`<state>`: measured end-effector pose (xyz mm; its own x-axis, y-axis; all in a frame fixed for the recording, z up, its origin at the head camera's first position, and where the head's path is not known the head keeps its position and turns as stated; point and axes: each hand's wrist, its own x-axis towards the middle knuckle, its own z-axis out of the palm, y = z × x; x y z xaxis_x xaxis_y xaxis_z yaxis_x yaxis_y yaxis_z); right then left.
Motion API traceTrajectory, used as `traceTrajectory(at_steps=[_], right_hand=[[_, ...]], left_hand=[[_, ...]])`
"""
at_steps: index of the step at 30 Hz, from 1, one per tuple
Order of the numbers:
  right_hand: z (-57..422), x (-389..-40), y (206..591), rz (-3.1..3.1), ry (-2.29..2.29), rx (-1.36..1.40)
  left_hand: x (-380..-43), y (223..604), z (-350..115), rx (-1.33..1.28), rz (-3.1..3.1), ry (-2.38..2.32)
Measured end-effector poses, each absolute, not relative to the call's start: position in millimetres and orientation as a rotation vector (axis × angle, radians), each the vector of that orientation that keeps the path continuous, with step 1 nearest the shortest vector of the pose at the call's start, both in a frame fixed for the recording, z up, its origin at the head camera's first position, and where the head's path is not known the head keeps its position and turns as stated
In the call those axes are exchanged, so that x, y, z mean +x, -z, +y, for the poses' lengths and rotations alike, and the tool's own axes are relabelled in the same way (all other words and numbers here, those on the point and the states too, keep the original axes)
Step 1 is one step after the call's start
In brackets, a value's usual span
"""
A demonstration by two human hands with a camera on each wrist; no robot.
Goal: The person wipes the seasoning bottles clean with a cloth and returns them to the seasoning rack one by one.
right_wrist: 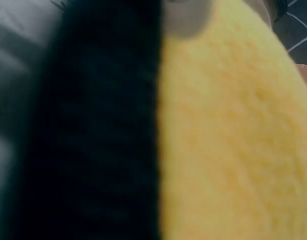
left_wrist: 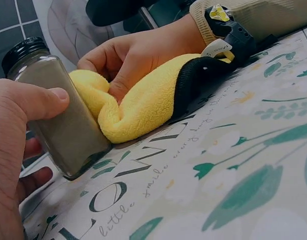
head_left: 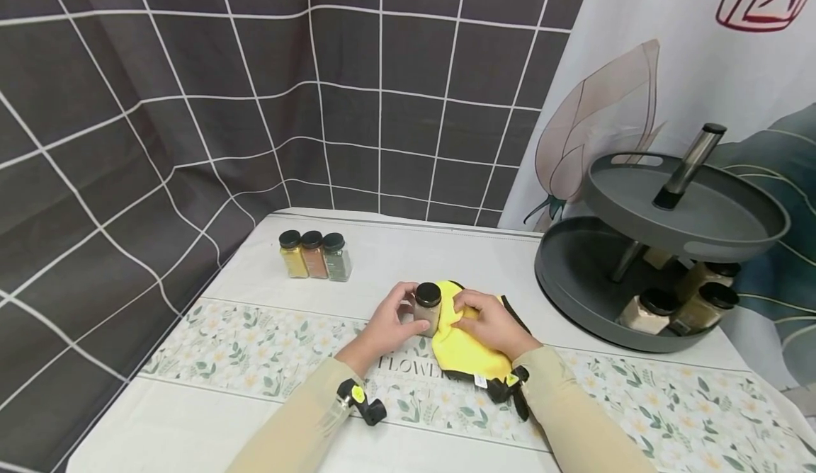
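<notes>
1. So the left hand (head_left: 385,326) has its thumb and fingers round a spice jar (head_left: 426,319), thumb on the near side, greyish-brown stuff inside and a black lid (head_left: 428,293) on top
2. The right hand (head_left: 494,323) is pinching a bunched-up yellow cloth (head_left: 468,354), and the cloth sits right up against the jar's side
3. That jar is upright between both hands, down at the counter (head_left: 146,416), just behind the printed lettering (head_left: 404,365) on the floral band (head_left: 248,345)
4. The cloth has black edging plus a little white tag (head_left: 480,382), and its loose part spreads towards the right wrist
5. Right wrist view is mostly blurry cloth, can't tell the finger grip from there
6. Back left, a yellow jar (head_left: 296,262), a reddish-brown jar (head_left: 315,263) and a green jar (head_left: 338,265) stand side by side, all black-lidded
7. Far right there's a dark grey two-tier tray (head_left: 688,231), with more jars (head_left: 644,318) on its lower level
</notes>
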<state>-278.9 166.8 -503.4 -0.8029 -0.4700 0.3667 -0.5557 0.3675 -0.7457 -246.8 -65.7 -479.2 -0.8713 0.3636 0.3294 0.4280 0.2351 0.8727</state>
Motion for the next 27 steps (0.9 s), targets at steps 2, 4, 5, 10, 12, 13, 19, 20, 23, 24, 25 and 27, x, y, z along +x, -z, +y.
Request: traceTrajectory(at_steps=[2,4,5,10,12,13,19,20,23,24,25,27], right_hand=[[164,-277,501,-2.498,-1.377,0.993],[162,-272,494,-2.456,-1.381,1.028],[160,-269,489,-2.439,-1.397,1.024],[154,-256,466,-2.330,-1.569,0.937],[153,-255,463,-2.277,-1.614,0.916],[152,-255,463,-2.258,-1.610,0.923],[156,-269,489,-2.341,-1.385,1.064],[157,-272,494,-2.373,-1.342,1.074],[159,-275,501,-2.428,-1.265,1.082],[159,-275,501,-2.437,-1.256,1.077],[159,-275,501,-2.437,-1.254,1.076],[156,-268,491,-2.432,-1.263,1.074]], left_hand=[[-252,487,-66,-0.733,-2.449,1.734],[-257,495,-67,-0.704,-2.478,1.748],[-258,496,-68,-0.701,-2.493,1.742],[-261,499,-68,-0.760,-2.496,1.699],[-261,499,-68,-0.781,-2.486,1.681],[-261,498,-68,-0.789,-2.478,1.679],[-255,491,-67,-0.699,-2.447,1.727],[-253,488,-68,-0.665,-2.435,1.767],[-247,477,-68,-0.568,-2.386,1.888],[-245,473,-68,-0.536,-2.367,1.933],[-244,471,-69,-0.510,-2.345,1.969],[-246,473,-70,-0.471,-2.268,2.071]])
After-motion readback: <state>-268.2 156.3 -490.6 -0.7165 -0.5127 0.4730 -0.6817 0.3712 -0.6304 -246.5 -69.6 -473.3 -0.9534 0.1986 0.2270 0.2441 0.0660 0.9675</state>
